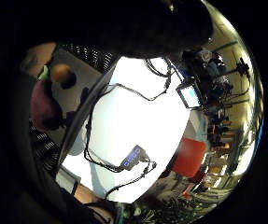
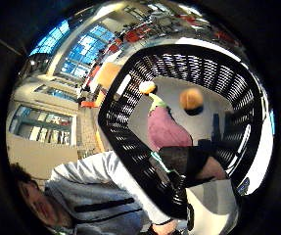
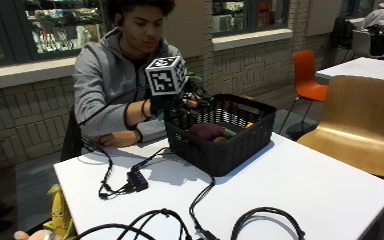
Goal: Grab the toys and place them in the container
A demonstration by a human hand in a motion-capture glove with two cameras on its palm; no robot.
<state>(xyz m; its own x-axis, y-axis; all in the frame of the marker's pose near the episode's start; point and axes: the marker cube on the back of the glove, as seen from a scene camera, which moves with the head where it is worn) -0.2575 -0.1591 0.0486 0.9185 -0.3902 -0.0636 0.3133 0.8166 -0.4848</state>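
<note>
A black slatted basket [image 3: 245, 135] stands in the middle of the white table [image 3: 312, 190]. Inside it lie a purple toy with a green stem [image 3: 205, 131] and small orange pieces [image 3: 248, 125]. The thumb side palm view looks down into the basket [image 2: 125, 142] at the purple toy [image 2: 164, 129], an orange ball [image 2: 191, 98] and a pale orange ball [image 2: 147, 87]. My gloved right hand [image 3: 179, 104] hovers over the basket's rim on the person's side, fingers relaxed, with nothing seen in them. A yellow toy [image 3: 59, 215] sticks up at the table's near left edge.
The bare left hand [image 3: 115, 139] rests on the table by the person. Black cables and a small black box [image 3: 137, 180] lie in front of the basket. A wooden chair [image 3: 362, 125] stands at the table's right side, an orange chair [image 3: 305, 75] behind it.
</note>
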